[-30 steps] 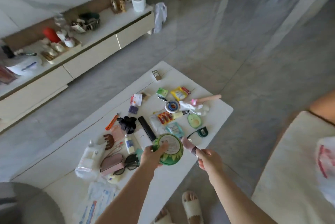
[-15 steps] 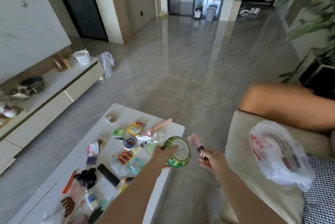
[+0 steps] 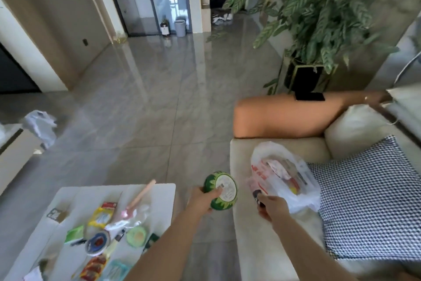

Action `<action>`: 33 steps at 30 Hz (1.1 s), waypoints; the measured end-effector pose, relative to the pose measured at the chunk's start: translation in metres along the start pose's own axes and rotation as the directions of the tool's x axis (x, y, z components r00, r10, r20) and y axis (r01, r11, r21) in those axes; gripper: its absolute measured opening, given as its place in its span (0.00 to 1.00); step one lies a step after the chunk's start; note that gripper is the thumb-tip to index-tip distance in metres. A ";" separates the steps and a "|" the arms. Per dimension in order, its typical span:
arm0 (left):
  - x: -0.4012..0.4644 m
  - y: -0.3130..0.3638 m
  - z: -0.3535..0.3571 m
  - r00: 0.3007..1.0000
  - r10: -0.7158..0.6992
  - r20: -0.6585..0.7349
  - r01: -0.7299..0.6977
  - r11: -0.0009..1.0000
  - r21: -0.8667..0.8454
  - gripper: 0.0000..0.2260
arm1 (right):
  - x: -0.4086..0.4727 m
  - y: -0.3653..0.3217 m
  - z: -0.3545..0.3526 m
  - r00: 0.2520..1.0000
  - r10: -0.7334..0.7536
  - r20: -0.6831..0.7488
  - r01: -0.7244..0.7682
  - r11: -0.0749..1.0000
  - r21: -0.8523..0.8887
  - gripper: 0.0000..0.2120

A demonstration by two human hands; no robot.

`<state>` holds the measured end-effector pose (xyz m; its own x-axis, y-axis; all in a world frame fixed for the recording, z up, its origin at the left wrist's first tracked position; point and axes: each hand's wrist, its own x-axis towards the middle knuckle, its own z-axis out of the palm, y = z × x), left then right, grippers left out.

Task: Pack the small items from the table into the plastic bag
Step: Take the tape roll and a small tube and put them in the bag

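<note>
Left hand point(image 3: 201, 198) curls around a round green watermelon-patterned tin point(image 3: 220, 190); right hand point(image 3: 271, 206) pinches a slim pink-and-black tube point(image 3: 256, 192) beside the translucent plastic bag point(image 3: 284, 175) near the cream sofa's point(image 3: 273, 235) front edge. The slumped bag mouth risks a missed drop.

Round tin point(image 3: 220, 190): green with darker green zigzag stripes, watermelon style, white label face. Plastic bag point(image 3: 284, 176): translucent white, red print. Sofa point(image 3: 271, 151): cream. Cushion point(image 3: 369, 198): black-and-white small check. Table point(image 3: 75, 196): white top. On it: pink-handled stick point(image 3: 141, 194), yellow packet point(image 3: 101, 216), pale green disc point(image 3: 136, 236), blue-and-red tape roll point(image 3: 98, 242). Floor point(image 3: 145, 103): glossy grey marble veining. Plant point(image 3: 319, 3): green striped leaves, black pot point(image 3: 303, 78).
</note>
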<state>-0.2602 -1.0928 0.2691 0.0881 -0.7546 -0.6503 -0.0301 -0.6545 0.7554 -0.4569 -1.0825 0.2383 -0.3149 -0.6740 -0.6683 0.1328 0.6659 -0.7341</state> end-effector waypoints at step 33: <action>0.345 0.030 0.276 0.929 0.040 0.368 -0.317 0.601 0.733 0.24 | 0.287 0.023 -0.075 0.839 0.097 -0.536 -0.284 0.918 -0.278 0.12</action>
<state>-0.5053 -1.3857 0.0450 -0.2861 -0.7444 -0.6033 -0.7763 -0.1890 0.6013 -0.6144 -1.2364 0.0389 -0.7550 -0.3294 -0.5670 -0.0504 0.8913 -0.4507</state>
